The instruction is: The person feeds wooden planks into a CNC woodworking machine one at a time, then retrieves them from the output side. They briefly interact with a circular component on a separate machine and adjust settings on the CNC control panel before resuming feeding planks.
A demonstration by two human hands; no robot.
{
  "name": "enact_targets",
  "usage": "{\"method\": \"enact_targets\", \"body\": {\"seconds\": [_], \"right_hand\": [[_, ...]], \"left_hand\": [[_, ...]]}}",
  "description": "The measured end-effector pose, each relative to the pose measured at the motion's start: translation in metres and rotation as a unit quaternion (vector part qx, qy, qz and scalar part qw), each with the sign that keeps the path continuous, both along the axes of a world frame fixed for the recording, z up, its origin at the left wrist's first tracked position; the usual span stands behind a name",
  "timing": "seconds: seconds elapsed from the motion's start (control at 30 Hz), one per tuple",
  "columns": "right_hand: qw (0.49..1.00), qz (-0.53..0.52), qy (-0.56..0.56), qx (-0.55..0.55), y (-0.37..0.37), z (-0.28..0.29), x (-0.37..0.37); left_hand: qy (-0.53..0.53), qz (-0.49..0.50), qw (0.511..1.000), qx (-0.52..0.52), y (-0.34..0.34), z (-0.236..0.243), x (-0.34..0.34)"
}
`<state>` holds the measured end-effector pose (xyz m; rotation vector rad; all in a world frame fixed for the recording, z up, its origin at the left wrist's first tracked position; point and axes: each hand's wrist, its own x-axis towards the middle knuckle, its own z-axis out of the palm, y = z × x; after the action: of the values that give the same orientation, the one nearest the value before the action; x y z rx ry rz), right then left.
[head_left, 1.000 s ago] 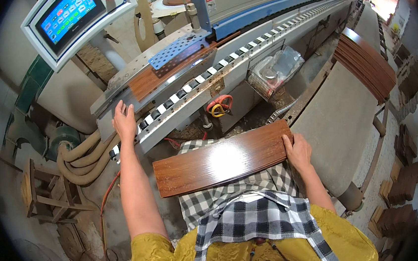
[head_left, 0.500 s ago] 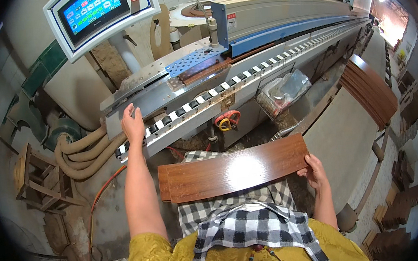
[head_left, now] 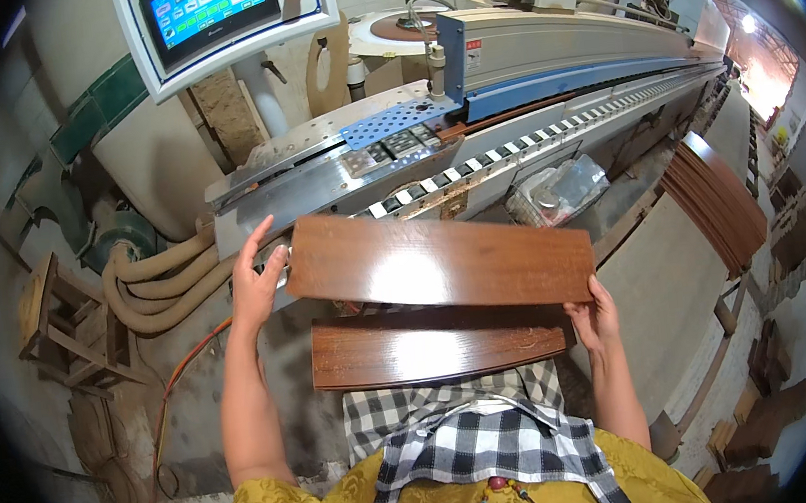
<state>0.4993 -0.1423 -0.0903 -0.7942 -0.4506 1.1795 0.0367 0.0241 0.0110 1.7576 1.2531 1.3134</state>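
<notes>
A glossy brown wooden board (head_left: 480,259) is raised in front of me, its right end pinched between the thumb and fingers of my right hand (head_left: 596,313). At its left end, my left hand (head_left: 255,288) is open, fingers spread and thumb close to the edge; whether it touches I cannot tell. Below lies a second brown board (head_left: 516,337) across my lap, on the checkered apron (head_left: 469,456). Beyond the raised board runs the feed side of a long machine, with a metal infeed table (head_left: 293,201) and a roller track (head_left: 472,164).
A control panel (head_left: 210,14) with a lit screen hangs at the upper left. Curved brown boards are stacked (head_left: 715,200) on a grey surface at the right. Ribbed hoses (head_left: 154,307) and a wooden stool (head_left: 74,328) stand left. A wire basket (head_left: 559,192) hangs by the machine.
My right hand has lifted the upper board off the one on my lap, toward the machine. My left hand has come back from the infeed table to the board's left end.
</notes>
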Motion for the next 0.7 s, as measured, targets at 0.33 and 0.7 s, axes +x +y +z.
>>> {"method": "enact_targets", "body": {"seconds": [0.33, 0.7], "right_hand": [[0.993, 0.053, -0.092, 0.052, 0.017, 0.015, 0.020], [0.996, 0.044, -0.078, -0.028, -0.009, 0.011, -0.016]], "left_hand": [[-0.014, 0.155, 0.987, 0.032, -0.081, -0.032, -0.014], [-0.063, 0.079, 0.993, -0.066, -0.117, -0.060, -0.009]]}}
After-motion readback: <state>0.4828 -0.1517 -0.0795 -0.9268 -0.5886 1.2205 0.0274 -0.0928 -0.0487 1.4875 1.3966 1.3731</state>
